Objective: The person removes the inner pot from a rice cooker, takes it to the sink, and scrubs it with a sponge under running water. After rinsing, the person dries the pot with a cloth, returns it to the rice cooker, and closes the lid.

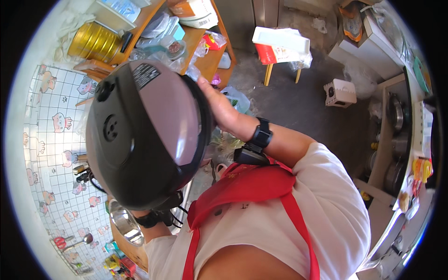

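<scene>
A large rounded electric cooker (pixel 140 147), apparently a rice cooker, hangs tilted close before me. Its shell is black and mauve, with a printed label and a round vent-like part on the black side. My right hand (pixel 218 103) presses along its right edge, thumb upward and the other fingers mostly out of sight. Behind the cooker's lower end, my left hand is hidden; its forearm (pixel 155 229) leads up to the cooker. Both wrists carry black strapped devices. I wear a red apron (pixel 248 185) over a white shirt.
Wooden shelves (pixel 196 35) with tubs and bags stand at the upper left, beside a gold canister (pixel 92 43). A metal bowl (pixel 126 222) lies below the cooker. A box-topped stool (pixel 280 45), a white step stool (pixel 339 92) and a counter (pixel 378 140) with pans stand farther right.
</scene>
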Available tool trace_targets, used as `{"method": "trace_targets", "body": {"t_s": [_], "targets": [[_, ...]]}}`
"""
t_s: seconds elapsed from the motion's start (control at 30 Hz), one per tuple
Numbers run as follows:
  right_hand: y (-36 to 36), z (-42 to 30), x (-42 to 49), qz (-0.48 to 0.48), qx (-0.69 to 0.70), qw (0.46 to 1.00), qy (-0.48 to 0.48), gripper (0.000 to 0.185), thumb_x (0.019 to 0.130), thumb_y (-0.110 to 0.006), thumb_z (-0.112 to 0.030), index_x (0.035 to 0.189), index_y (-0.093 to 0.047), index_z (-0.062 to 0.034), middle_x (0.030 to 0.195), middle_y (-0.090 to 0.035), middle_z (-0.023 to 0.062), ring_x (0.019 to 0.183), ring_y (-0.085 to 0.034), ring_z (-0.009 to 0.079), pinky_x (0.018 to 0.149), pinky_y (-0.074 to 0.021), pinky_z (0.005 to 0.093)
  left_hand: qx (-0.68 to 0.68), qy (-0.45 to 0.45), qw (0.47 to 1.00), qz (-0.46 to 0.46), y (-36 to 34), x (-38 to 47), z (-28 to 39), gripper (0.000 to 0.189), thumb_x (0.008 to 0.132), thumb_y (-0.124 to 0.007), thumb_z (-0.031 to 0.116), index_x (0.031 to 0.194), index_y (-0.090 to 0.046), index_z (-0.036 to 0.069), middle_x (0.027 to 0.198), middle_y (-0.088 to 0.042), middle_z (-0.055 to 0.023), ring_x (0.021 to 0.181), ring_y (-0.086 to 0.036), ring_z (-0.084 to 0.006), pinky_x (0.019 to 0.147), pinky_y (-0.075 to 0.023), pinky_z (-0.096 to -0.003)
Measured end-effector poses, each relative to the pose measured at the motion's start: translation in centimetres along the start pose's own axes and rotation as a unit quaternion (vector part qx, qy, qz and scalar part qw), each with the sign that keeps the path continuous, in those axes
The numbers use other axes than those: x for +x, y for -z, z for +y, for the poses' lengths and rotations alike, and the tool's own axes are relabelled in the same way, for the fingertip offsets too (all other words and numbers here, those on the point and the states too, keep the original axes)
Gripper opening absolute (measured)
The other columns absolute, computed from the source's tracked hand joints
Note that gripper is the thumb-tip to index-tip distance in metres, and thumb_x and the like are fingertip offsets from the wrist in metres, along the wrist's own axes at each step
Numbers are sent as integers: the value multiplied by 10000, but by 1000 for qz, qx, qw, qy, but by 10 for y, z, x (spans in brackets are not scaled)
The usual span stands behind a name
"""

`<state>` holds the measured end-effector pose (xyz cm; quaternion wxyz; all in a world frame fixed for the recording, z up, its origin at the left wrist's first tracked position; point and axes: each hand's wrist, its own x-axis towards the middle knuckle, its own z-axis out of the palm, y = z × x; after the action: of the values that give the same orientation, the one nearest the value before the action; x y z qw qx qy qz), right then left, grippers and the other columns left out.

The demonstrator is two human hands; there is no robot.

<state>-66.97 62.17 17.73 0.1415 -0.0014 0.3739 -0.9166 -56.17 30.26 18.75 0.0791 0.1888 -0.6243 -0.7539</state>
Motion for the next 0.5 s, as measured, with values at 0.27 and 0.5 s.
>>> {"method": "trace_targets", "body": {"t_s": [0.27, 0.5], "targets": [[132, -108, -42, 101, -26, 994, 32, 579, 898, -336, -500, 1159, -472, -2, 1064, -557, 114, 932, -549, 146, 812, -450, 272, -35, 45, 995, -88, -176, -12, -59, 348, 872, -471, 325, 993, -563, 11, 907, -591, -61, 805, -541, -155, 704, -439, -275], [199, -153, -49, 165, -34, 984, 59, 575, 916, -290, -479, 1265, -385, -32, 1251, -436, 124, 1145, -410, 191, 982, -314, 319, -36, 55, 983, -174, -301, 47, -83, 344, 873, -471, 325, 987, -566, 14, 899, -590, -59, 795, -536, -149, 696, -437, -270]]}}
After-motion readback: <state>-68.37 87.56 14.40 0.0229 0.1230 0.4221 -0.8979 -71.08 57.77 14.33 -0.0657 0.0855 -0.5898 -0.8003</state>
